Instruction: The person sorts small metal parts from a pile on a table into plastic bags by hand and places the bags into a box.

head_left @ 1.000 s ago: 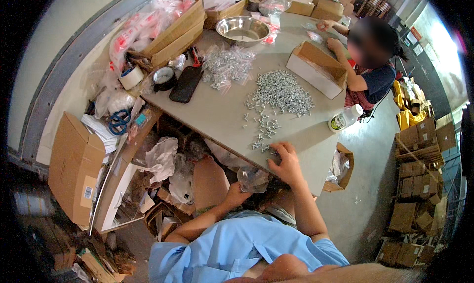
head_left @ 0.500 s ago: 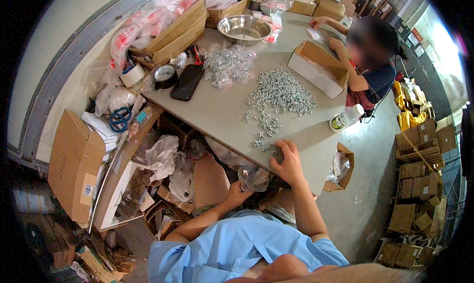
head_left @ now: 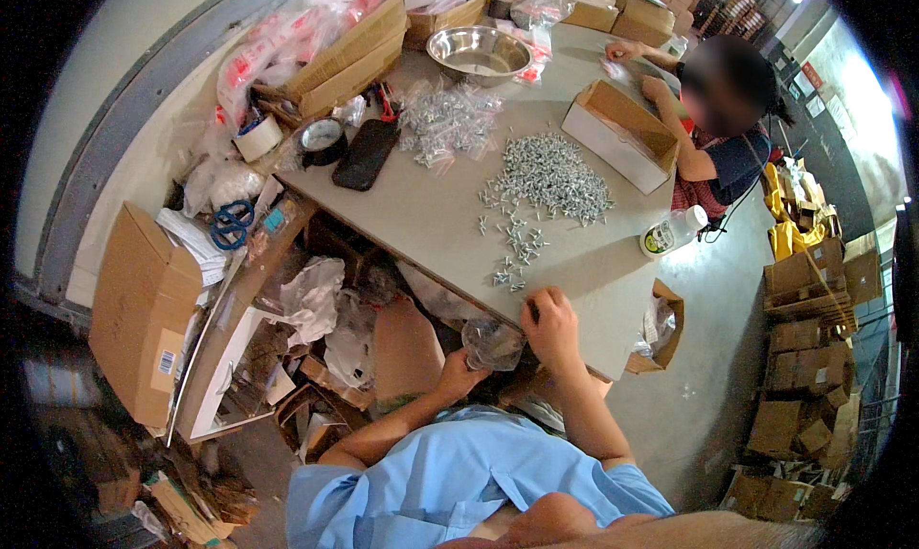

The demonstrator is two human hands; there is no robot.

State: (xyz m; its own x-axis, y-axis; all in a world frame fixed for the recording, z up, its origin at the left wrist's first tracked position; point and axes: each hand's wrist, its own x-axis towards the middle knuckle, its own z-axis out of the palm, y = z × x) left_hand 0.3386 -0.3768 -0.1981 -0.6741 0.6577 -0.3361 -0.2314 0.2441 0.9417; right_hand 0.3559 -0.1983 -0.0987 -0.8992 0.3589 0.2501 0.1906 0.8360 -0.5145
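Observation:
My left hand (head_left: 459, 377) pinches a clear plastic bag (head_left: 493, 346) just below the near edge of the table. At that edge, beside the bag, my right hand (head_left: 549, 325) is closed with its fingers curled inward; what lies inside them is hidden. A thin trail of small silvery screws (head_left: 518, 252) runs from near my right hand to a larger heap of the same screws (head_left: 550, 180). Beyond it to the left lies a pile of filled clear bags (head_left: 448, 123).
A black phone (head_left: 367, 155), tape roll (head_left: 322, 143) and steel bowl (head_left: 479, 55) lie on the grey table (head_left: 436, 219). A white bottle (head_left: 672, 231) and open carton (head_left: 620, 137) stand right. Across sits another person (head_left: 723, 156). Cartons and crumpled plastic fill the space below left.
My right hand has drawn back from the near screws to the table edge, its spread fingers now curled. Fewer screws lie at the trail's near end. My left hand still holds the bag.

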